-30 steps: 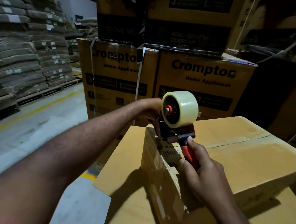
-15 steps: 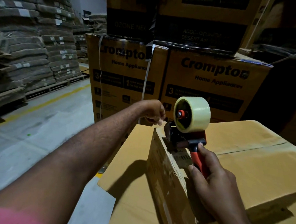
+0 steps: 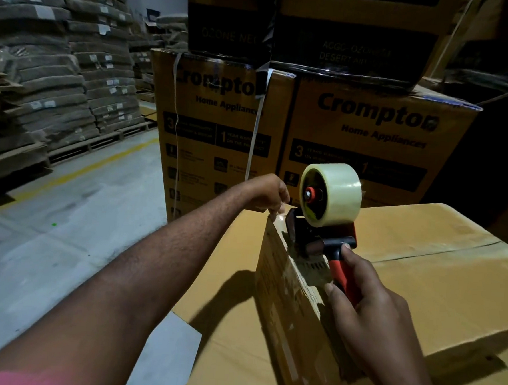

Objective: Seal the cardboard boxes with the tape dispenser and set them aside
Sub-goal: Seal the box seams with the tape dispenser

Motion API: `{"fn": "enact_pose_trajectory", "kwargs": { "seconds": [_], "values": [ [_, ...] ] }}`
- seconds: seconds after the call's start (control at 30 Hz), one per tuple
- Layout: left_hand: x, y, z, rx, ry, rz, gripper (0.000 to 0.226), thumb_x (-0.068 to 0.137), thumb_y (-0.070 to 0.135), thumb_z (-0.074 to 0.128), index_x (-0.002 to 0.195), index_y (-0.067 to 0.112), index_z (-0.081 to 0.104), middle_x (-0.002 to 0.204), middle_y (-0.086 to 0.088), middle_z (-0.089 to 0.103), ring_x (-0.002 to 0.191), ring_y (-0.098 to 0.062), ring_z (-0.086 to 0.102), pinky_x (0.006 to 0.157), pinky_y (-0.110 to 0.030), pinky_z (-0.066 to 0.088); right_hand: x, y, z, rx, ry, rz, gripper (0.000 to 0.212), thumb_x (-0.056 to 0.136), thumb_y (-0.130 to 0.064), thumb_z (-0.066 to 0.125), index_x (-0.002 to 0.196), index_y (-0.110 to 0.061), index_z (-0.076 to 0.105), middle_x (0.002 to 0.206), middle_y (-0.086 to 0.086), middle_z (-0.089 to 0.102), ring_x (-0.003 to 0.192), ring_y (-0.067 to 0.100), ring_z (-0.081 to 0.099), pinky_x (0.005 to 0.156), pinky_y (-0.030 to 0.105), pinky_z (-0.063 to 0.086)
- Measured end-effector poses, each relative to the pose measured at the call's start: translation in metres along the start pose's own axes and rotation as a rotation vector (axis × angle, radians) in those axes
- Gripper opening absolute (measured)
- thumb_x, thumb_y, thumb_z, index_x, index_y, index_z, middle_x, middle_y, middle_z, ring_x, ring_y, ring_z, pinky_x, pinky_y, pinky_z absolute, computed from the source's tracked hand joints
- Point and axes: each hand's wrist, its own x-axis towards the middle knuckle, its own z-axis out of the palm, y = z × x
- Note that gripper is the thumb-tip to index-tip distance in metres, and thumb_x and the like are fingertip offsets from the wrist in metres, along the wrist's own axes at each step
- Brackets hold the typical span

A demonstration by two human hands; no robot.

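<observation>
Head view: you work the top left edge of the cardboard box [image 3: 281, 301] in a dim warehouse aisle, with printed cartons [image 3: 378, 131] stacked behind it. Your right grip [image 3: 367, 315] is wrapped fully round the red handle of the tape dispenser [image 3: 318, 238], whose mouth sits on the box edge just short of the far corner. Your left grip [image 3: 269, 194] reaches past it to that corner, fingers curled. It appears to pinch the tape end [image 3: 279, 217] against the cardboard, though the low light blurs the contact.

The edge's long axis runs from the left grip straight back toward your body, and the dispenser lies between the two grips. The untaped length lies on the near side, under your right wrist. The pull therefore likely comes toward you, with the left grip as the anchor. The box rests on a second flat carton [image 3: 226, 283], not yet set aside.
</observation>
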Motion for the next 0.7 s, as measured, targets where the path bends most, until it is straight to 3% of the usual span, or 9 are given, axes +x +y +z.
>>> {"fn": "enact_pose_trajectory", "kwargs": {
  "seconds": [0.1,0.27,0.43,0.5,0.57,0.63,0.7],
  "values": [
    [-0.001,0.003,-0.002,0.066,-0.019,0.003,0.046,0.085,0.0,0.074,0.129,0.013,0.066,0.126,-0.003,0.067,0.111,-0.016,0.064,0.088,-0.03,0.057,0.0,-0.003,0.001,-0.007,-0.015,-0.005,0.072,0.094,-0.035,0.065,0.153,-0.043,0.025,0.128,0.002,0.064,0.107,0.018,0.061,0.09,0.032,0.054],
    [0.001,0.003,0.005,0.114,-0.017,0.024,0.044,0.092,0.002,0.068,0.134,0.014,0.062,0.135,-0.005,0.063,0.106,-0.011,0.062,0.072,-0.019,0.049,0.0,-0.002,0.0,-0.004,-0.032,0.006,0.071,0.095,-0.036,0.064,0.154,-0.043,0.025,0.128,0.002,0.064,0.098,0.013,0.055,0.09,0.03,0.052],
    [-0.002,-0.009,0.016,0.119,-0.08,-0.042,0.04,0.107,0.019,0.046,0.146,0.013,0.052,0.151,-0.008,0.05,0.137,-0.024,0.047,0.107,-0.037,0.04,0.001,0.0,-0.004,0.023,-0.056,0.043,0.069,0.095,-0.037,0.064,0.152,-0.045,0.027,0.123,0.005,0.064,0.091,0.014,0.054,0.085,0.033,0.055],
    [-0.004,-0.027,0.023,0.123,-0.113,-0.093,0.039,0.107,0.022,0.047,0.144,0.011,0.054,0.148,-0.009,0.053,0.136,-0.024,0.049,0.111,-0.039,0.039,0.0,0.002,-0.006,0.023,-0.056,0.046,0.069,0.094,-0.038,0.064,0.151,-0.046,0.027,0.12,0.005,0.065,0.089,0.015,0.057,0.083,0.034,0.056],
    [-0.006,-0.046,0.034,0.17,-0.117,-0.14,0.035,0.103,0.022,0.056,0.136,0.011,0.06,0.14,-0.007,0.06,0.126,-0.023,0.057,0.104,-0.037,0.046,-0.001,0.003,-0.007,0.022,-0.066,0.054,0.069,0.094,-0.038,0.064,0.151,-0.047,0.027,0.121,0.004,0.064,0.09,0.015,0.057,0.084,0.034,0.057],
    [-0.005,-0.059,0.041,0.131,0.06,-0.146,0.028,0.102,0.024,0.058,0.125,0.012,0.068,0.129,-0.007,0.067,0.116,-0.021,0.061,0.098,-0.037,0.051,-0.001,0.003,-0.009,0.026,-0.072,0.066,0.069,0.094,-0.038,0.064,0.151,-0.047,0.026,0.124,0.005,0.063,0.092,0.015,0.057,0.085,0.035,0.057],
    [-0.009,-0.055,0.04,-0.028,0.359,-0.111,0.024,0.103,0.025,0.056,0.118,0.015,0.071,0.121,-0.004,0.07,0.108,-0.018,0.063,0.094,-0.037,0.053,0.0,0.002,-0.008,0.026,-0.079,0.074,0.069,0.094,-0.038,0.064,0.151,-0.048,0.026,0.126,0.005,0.062,0.094,0.016,0.058,0.086,0.036,0.057]
  ]
}}
